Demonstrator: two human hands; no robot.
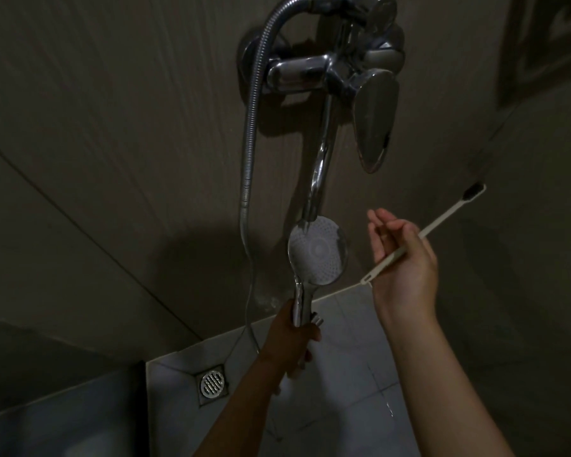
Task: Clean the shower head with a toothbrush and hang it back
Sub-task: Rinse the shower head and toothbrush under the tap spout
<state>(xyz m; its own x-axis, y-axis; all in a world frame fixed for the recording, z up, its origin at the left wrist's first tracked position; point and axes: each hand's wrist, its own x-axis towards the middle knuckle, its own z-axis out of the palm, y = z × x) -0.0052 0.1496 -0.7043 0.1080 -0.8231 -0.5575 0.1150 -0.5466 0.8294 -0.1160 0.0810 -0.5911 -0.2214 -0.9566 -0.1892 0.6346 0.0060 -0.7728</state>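
Shower head (318, 250): I note it off its holder and held up in front of the wall (112, 159), its perforated face turned toward my camera and its handle pointing down. The wall is the largest surface in view, dim and tiled, and it meets a lighter tiled floor (343, 357) below. A chrome tap (310, 74) is mounted high on the wall, with a broad lever (374, 120) hanging at its right. A long spout (322, 159) runs down from the tap, and its end overlaps the top edge of the shower head. I cannot tell whether the two touch. A ribbed metal hose (249, 127) loops out from the top of the tap, drops along the wall left of the spout and passes behind the left forearm. The left hand (295, 338) comes up from below with its fingers wrapped tight round the shower head's handle. The right hand (402, 262) is raised just to the right of the shower head, palm toward me. It grips a pale toothbrush (442, 225) about halfway along the handle, and the outer fingers are only loosely bent. The dark bristles point up and to the right, well clear of the shower head's face. A square drain (212, 384) sits in the floor corner at lower left.
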